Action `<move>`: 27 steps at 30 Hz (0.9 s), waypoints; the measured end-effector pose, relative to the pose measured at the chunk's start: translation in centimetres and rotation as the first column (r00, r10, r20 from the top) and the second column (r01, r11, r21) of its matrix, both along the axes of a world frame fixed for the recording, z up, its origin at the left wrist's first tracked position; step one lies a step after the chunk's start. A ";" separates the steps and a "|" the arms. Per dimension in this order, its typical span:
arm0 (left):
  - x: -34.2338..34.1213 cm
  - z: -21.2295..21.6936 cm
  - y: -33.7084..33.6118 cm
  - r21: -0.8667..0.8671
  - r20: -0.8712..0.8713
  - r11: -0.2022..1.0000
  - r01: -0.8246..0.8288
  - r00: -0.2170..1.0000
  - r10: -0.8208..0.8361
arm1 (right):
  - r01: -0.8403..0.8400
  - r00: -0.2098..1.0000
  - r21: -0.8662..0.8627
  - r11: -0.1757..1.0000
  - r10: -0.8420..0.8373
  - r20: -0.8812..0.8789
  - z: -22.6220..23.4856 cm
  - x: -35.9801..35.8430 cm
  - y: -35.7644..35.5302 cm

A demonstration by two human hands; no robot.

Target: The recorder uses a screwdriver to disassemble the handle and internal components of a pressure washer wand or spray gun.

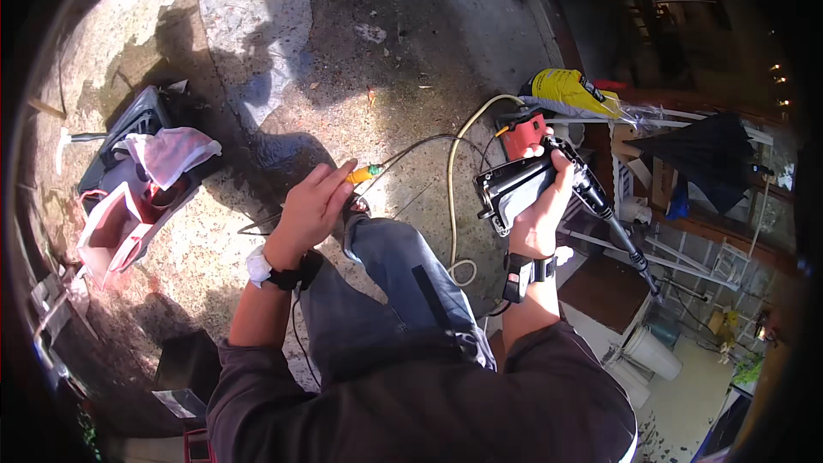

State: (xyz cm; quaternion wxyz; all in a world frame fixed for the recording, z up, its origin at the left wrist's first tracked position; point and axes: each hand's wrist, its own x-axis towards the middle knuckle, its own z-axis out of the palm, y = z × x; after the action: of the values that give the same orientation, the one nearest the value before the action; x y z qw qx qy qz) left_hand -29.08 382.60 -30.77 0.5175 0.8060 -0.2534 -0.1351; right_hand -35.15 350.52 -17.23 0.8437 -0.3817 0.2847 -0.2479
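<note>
My left hand [309,210] is raised in front of my left knee, its fingers closed around a short yellow piece with a green end [364,174]; its exact kind is unclear. On the right, my right hand [540,206] grips a black open-sided housing [517,191] with a pale grey inner face. Close beyond its fingers is a red block-shaped part [523,135] with an orange piece on it. A black wand-like tube [621,236] slants from beside this hand toward the lower right; whether it is joined to the housing I cannot tell.
A pale hose [452,206] loops down beside my right knee, and a thin dark cable crosses the concrete floor [360,60]. A grey-and-pink tool bag [120,223] with a pink cloth [174,154] stands left. A yellow bag [561,90], a dark umbrella [703,154] and a white bucket [651,351] are right.
</note>
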 end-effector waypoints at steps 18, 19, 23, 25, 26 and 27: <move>-21.8 45.1 13.6 -0.170 0.347 0.879 -0.446 0.808 0.477 | -0.546 0.821 0.223 0.807 0.464 0.331 29.8 -4.9 24.8; -22.3 45.1 13.8 -0.190 0.339 0.872 -0.452 0.803 0.490 | -0.542 0.819 0.198 0.817 0.460 0.344 30.0 -5.3 25.4; -23.2 45.7 15.0 -0.123 0.321 0.886 -0.448 0.827 0.463 | -0.569 0.797 0.185 0.801 0.481 0.366 31.2 -6.0 26.8; -23.4 45.7 15.1 -0.047 0.134 0.900 -0.433 0.890 0.436 | -0.576 0.782 0.134 0.806 0.496 0.377 31.2 -6.0 26.5; -23.2 45.7 15.3 -0.048 0.139 0.900 -0.434 0.889 0.436 | -0.587 0.771 0.130 0.799 0.503 0.390 31.3 -6.0 26.6; -23.0 45.6 15.4 -0.055 0.147 0.910 -0.411 0.898 0.414 | -0.587 0.770 0.129 0.799 0.502 0.394 31.4 -5.9 26.6</move>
State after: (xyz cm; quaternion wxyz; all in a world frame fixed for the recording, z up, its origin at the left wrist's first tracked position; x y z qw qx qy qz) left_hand -52.08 398.04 14.86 0.5221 0.8435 -0.1180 0.0438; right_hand -41.08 377.15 14.16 0.9554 -0.2923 0.0391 -0.0157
